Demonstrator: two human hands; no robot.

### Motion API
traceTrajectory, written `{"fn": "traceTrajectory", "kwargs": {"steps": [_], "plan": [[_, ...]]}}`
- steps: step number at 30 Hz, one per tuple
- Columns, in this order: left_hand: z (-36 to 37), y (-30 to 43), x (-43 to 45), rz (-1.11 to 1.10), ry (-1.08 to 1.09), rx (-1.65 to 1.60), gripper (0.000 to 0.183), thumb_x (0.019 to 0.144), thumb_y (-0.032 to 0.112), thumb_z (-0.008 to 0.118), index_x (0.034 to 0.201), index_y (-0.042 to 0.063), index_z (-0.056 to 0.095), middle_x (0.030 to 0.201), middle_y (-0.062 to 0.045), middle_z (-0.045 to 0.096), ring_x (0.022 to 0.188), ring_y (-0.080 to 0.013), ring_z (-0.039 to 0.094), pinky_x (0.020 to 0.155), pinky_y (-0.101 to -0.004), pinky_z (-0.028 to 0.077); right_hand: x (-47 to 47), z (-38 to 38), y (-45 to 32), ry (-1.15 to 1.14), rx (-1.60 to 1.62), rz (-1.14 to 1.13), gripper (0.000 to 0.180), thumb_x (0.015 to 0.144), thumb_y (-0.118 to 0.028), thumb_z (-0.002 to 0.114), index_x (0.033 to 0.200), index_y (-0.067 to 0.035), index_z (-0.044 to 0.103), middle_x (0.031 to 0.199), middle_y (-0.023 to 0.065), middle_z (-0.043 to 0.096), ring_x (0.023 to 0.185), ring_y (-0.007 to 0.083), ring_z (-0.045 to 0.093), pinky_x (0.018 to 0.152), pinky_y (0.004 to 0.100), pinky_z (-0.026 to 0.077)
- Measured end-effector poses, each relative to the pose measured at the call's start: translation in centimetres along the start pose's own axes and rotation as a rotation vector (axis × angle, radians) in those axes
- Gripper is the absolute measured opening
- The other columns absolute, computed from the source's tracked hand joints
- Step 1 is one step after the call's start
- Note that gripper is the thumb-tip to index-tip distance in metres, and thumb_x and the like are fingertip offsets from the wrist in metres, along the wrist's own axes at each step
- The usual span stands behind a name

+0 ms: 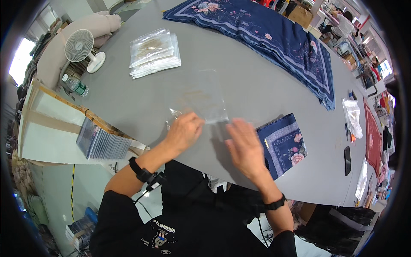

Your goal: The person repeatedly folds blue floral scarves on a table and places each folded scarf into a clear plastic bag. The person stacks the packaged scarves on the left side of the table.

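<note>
A clear plastic bag (pixel 202 96) lies spread on the grey table before me. At its near edge my left hand (pixel 184 131) pinches the film between thumb and fingers. My right hand (pixel 245 147), slightly blurred, is held flat with fingers apart beside the bag's near right corner, holding nothing. Just right of it lies a folded navy floral scarf (pixel 284 144) with a small gold-coloured piece on its border. A stack of clear bags (pixel 155 53) rests farther back on the left. Across the far side stretches a layered pile of navy floral scarves (pixel 257 35).
At the left stand a white fan (pixel 79 46), a water bottle (pixel 76 85) and an open carton (pixel 51 128) with bagged scarves (pixel 106 141) in a row. A phone (pixel 347 160), plastic packets (pixel 352 117) and red cloth (pixel 372 138) lie at the right. A person (pixel 343 25) sits far off.
</note>
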State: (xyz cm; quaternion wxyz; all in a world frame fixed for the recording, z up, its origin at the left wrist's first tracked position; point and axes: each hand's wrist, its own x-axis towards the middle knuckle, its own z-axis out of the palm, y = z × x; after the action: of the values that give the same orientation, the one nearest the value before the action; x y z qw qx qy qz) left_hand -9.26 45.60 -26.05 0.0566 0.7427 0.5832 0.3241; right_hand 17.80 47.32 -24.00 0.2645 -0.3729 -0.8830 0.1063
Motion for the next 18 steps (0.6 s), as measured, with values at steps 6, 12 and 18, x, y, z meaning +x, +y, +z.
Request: {"fn": "traceTrajectory", "kwargs": {"steps": [6, 12, 18], "plan": [[-5.1, -2.0, -2.6, -0.064, -0.024, 0.158, 0.012, 0.079, 0.002, 0.075, 0.091, 0.004, 0.074, 0.091, -0.009, 0.067, 0.089, -0.0312, 0.068, 0.083, -0.0433, 0.056, 0.1, 3.2, -3.0, -0.098, 0.003, 0.007, 0.033, 0.103, -0.026, 0.066, 0.125, -0.001, 0.07, 0.139, 0.015, 0.069, 0.138, 0.0317, 0.059, 0.12, 0.0483, 0.043], [-6.1, -3.3, -3.3, 0.079, -0.024, 0.227, 0.012, 0.076, -0.001, 0.074, 0.086, 0.003, 0.068, 0.088, -0.011, 0.068, 0.084, -0.0333, 0.067, 0.075, -0.0428, 0.056, 3.2, 5.7, -5.0, 0.031, -0.024, -0.087, 0.022, 0.092, -0.018, 0.074, 0.11, -0.006, 0.071, 0.101, 0.0097, 0.073, 0.102, 0.0292, 0.071, 0.097, 0.0463, 0.056], [-5.3, -1.2, -2.9, -0.092, -0.097, 0.054, 0.013, 0.074, -0.001, 0.069, 0.082, 0.004, 0.061, 0.081, -0.014, 0.063, 0.075, -0.038, 0.064, 0.067, -0.0483, 0.053, 7.1, 8.1, -5.3, -0.1, -0.138, 0.028, 0.019, 0.087, -0.02, 0.075, 0.1, -0.008, 0.068, 0.089, 0.0081, 0.062, 0.091, 0.028, 0.067, 0.082, 0.0464, 0.054]]}}
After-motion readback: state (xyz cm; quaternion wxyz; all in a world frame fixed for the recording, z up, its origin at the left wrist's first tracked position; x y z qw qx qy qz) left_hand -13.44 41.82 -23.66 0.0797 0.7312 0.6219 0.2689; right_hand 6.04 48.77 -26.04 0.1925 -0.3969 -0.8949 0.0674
